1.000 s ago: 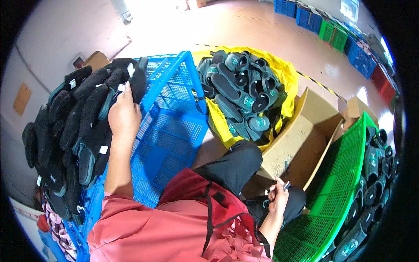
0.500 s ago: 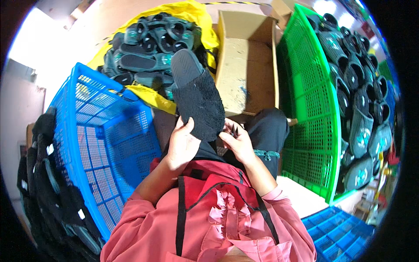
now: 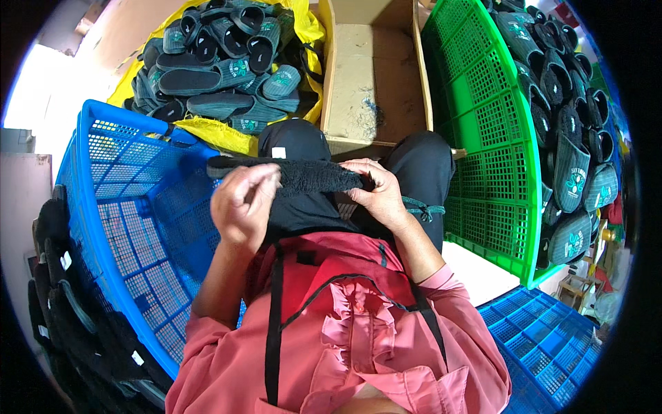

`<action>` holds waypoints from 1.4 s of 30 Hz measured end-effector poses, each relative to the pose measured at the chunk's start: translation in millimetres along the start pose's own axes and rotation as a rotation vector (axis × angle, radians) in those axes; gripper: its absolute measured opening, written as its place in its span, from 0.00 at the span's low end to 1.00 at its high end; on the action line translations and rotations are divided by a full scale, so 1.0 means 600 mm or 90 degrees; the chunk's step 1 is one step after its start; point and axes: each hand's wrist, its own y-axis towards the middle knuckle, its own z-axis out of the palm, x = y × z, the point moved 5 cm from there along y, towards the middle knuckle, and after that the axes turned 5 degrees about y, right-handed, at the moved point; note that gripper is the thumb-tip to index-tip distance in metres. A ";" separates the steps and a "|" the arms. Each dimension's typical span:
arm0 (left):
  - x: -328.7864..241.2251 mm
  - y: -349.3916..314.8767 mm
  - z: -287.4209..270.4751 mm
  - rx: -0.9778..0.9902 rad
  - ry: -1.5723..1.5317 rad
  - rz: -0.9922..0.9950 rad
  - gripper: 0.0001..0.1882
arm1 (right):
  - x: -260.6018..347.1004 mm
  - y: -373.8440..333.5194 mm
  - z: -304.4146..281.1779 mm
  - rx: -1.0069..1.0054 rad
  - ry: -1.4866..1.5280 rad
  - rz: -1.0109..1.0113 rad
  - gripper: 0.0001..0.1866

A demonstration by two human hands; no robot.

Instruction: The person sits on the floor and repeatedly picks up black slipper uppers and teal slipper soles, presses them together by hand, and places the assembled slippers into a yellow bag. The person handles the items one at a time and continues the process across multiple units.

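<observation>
A dark, fuzzy slipper [image 3: 314, 178] lies crosswise above my lap, its sole end to the left and a white tag [image 3: 278, 152] on its far edge. My right hand [image 3: 380, 193] is closed around the slipper's right end, fingers on top and thumb beneath. Something small and dark shows by those fingers, too hidden to name. In front of the slipper's left part, my left hand [image 3: 243, 203] has its fingers bent together in a pinch. Whatever it pinches, if anything, cannot be made out.
A blue crate [image 3: 131, 276] stands at my left, with black fuzzy slippers [image 3: 76, 310] beyond it. Grey slippers [image 3: 200, 79] fill a yellow sack [image 3: 310, 27] ahead, beside a cardboard box [image 3: 352, 103]. At right are a green crate [image 3: 483, 138], more slippers [image 3: 572, 165] and a blue crate [image 3: 545, 338].
The slipper has swung from upright to lying crosswise, lower and nearer to me. My left hand has shifted left and up, from the slipper's lower edge to its left part.
</observation>
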 end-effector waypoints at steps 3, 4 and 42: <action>-0.030 0.042 -0.007 -0.027 0.187 0.211 0.09 | 0.007 0.000 0.004 0.011 -0.031 -0.015 0.25; -0.032 0.048 0.000 -0.007 0.167 0.233 0.08 | 0.009 0.001 0.005 0.012 -0.031 -0.021 0.25; -0.025 0.069 0.125 0.341 0.008 0.097 0.03 | 0.021 0.003 0.009 0.012 -0.061 -0.063 0.25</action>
